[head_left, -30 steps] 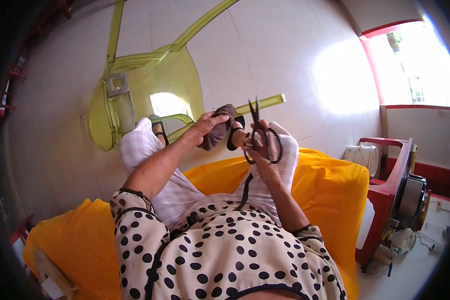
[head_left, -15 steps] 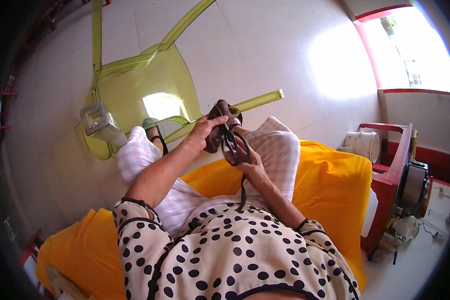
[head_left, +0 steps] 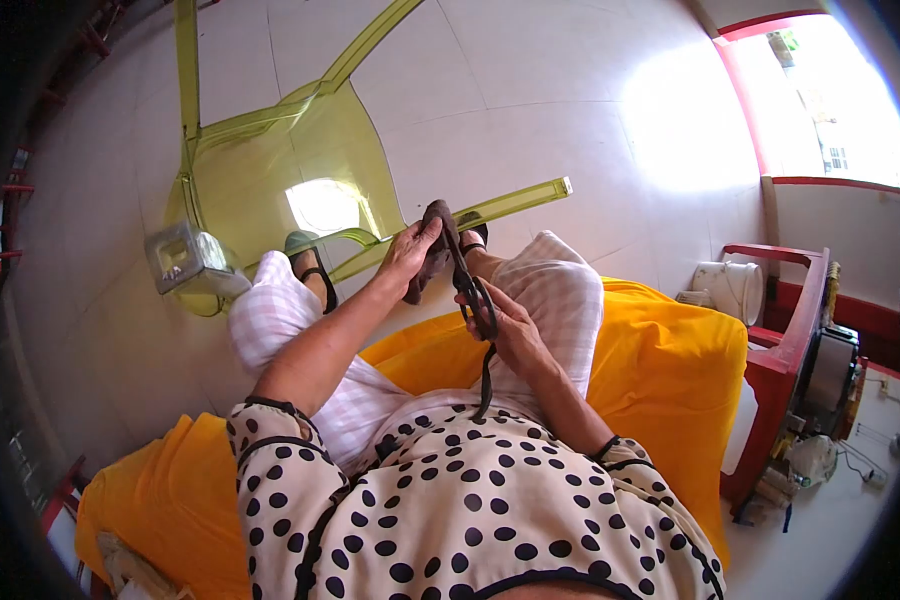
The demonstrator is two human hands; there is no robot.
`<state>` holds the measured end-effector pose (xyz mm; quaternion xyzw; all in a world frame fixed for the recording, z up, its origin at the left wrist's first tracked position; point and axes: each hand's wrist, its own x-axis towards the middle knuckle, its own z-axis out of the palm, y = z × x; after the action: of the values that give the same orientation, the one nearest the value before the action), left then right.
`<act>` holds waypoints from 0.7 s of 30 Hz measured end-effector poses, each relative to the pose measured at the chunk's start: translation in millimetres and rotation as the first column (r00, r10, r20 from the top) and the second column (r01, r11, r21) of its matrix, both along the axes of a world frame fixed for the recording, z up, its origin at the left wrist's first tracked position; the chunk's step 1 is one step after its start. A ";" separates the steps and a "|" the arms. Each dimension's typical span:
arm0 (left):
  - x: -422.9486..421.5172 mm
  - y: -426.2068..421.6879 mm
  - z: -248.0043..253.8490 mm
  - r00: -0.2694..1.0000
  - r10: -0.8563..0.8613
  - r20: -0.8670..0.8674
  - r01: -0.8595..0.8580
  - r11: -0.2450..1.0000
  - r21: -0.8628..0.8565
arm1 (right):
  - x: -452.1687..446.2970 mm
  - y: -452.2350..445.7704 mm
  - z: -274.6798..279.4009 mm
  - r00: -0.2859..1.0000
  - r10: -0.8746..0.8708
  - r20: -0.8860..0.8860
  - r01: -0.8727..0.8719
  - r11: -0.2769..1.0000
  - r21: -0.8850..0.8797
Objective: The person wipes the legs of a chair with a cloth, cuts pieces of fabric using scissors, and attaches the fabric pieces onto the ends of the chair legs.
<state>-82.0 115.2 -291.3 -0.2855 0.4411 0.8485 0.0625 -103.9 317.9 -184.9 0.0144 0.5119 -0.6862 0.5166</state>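
Note:
A dark brown piece of cloth (head_left: 433,262) hangs over my knees, gripped at its left side by my left hand (head_left: 408,252), thumb on top. My right hand (head_left: 510,325) is closed around the black handles of the scissors (head_left: 477,305), which lie to the right of the cloth. The blades point up and away, against the cloth's right edge; whether they are apart is hard to tell. A narrow dark strip (head_left: 486,380) hangs below the scissors towards my lap.
Beyond my knees, a transparent yellow-green chair (head_left: 270,170) lies on the floor, with a metallic box-like object (head_left: 185,260) by it. Orange fabric (head_left: 660,370) covers the seat under me. At right are a white bucket (head_left: 735,290) and a red frame (head_left: 785,350).
The scissors have come from the right to the cloth, and their handles now look narrower. The cloth is turned more upright in my left hand. The view has shifted slightly.

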 end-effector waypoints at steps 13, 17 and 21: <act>-10.2 -8.3 0.7 0.997 0.000 -0.078 -0.022 0.961 -0.277 | -8.1 1.9 14.3 0.971 0.123 0.207 -0.145 0.985 0.095; -11.6 -14.4 23.2 0.981 -0.194 -0.014 0.174 0.909 -0.378 | -6.5 -5.2 13.9 0.971 0.095 0.219 -0.123 0.985 0.122; -11.5 -10.3 10.0 0.981 -0.186 -0.054 0.135 0.858 -0.496 | -4.7 -12.2 -0.5 0.962 0.028 0.272 -0.061 0.991 0.117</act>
<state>-93.5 104.9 -281.4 -0.2111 0.6664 0.7142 0.0366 -108.6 305.6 -185.4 0.1281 0.4787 -0.6330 0.5948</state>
